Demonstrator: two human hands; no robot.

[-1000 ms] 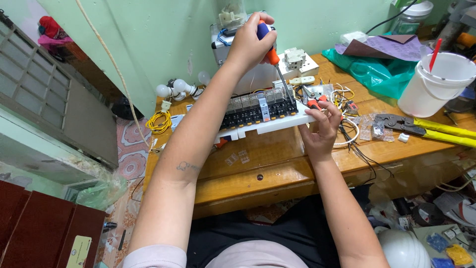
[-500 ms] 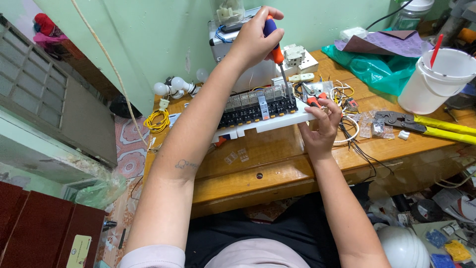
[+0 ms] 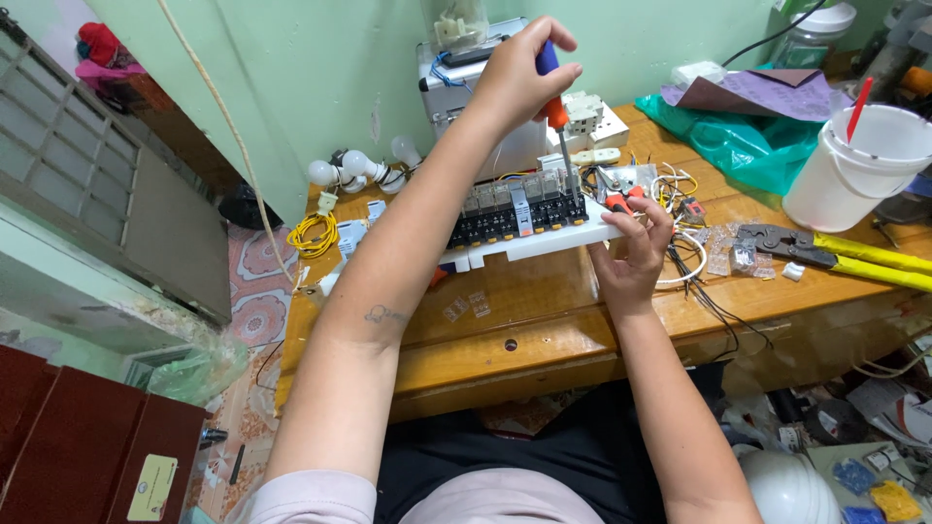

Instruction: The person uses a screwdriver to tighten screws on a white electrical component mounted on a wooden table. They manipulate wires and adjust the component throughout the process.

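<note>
The likeliest slip is the screwdriver (image 3: 555,116) jumping off whatever it bears on: the left hand (image 3: 519,78), its grip clamped around the blue and orange handle from above, drives the thin shaft steeply down into the far right end of the breaker row (image 3: 515,209), and a sideways push could send the tip skidding across the neighbouring modules or toward the right hand (image 3: 631,247), which sits just beside it. That hand has its grip closed on the right end of the white mounting board (image 3: 544,241), thumb over the edge; if that hold eases, the board, tilted up from the wooden surface (image 3: 544,320), could rock or slide under the downward pressure. Loose wires (image 3: 680,243) lie close to the right and might snag. The breaker row itself is a line of pale modules with black lower halves set across the board, which lies at the middle of the surface, near a white bucket (image 3: 854,170) and yellow-handled cutters (image 3: 845,254) on the right.
</note>
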